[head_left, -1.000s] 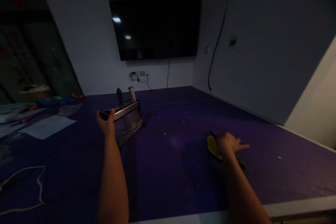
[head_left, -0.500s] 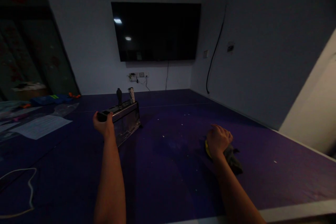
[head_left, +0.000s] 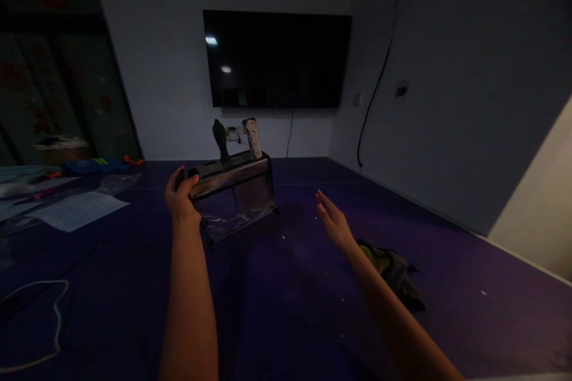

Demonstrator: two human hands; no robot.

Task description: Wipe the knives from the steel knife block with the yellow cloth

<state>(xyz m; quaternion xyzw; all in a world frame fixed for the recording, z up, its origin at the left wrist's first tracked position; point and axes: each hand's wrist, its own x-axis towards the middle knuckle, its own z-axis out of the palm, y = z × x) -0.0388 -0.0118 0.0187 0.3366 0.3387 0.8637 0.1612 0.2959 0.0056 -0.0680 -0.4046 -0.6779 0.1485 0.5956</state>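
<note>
My left hand (head_left: 181, 196) is closed around the near left end of a knife holder (head_left: 241, 190), a boxy metal-look rack with a clear lower part. A black handle (head_left: 220, 141) and a pale, speckled handle (head_left: 253, 140) stick up from its top; their blades cannot be made out. The holder is tilted and seems raised off the purple surface. To its right, my right hand (head_left: 334, 223) hovers with fingers stretched out, holding nothing. A crumpled dark cloth with a yellow-green part (head_left: 400, 280) lies beside my right forearm, which partly covers it.
Small white scraps (head_left: 283, 237) dot the purple surface (head_left: 286, 303). On the left lie a printed sheet (head_left: 80, 210), clear plastic (head_left: 117, 183) and a white cable (head_left: 58, 315). A television (head_left: 277, 59) hangs on the far wall; a black cable (head_left: 379, 71) runs down the right wall.
My right hand has let go of the cloth and moved left toward the knife holder, its fingers now straight. My left hand has lifted and turned the holder, bringing it up and right.
</note>
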